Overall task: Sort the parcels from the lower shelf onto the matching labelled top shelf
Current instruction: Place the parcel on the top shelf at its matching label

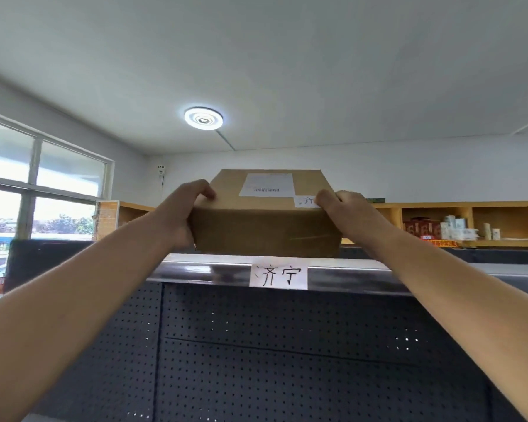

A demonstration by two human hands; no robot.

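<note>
A brown cardboard parcel (265, 229) with a white shipping label and a small handwritten tag sits at the front edge of the top shelf (195, 271). My left hand (180, 214) grips its left side and my right hand (345, 214) grips its right side, thumb partly covering the tag. Directly below the parcel, a white paper label (278, 276) with two handwritten characters is stuck on the shelf's shiny front strip. The tag's visible character looks like the label's first one.
A dark perforated back panel (256, 360) fills the space below the shelf edge. Wooden wall shelves (470, 223) with small boxes and bottles stand behind at right. A window (43, 193) is at left, a round ceiling lamp (203, 118) overhead.
</note>
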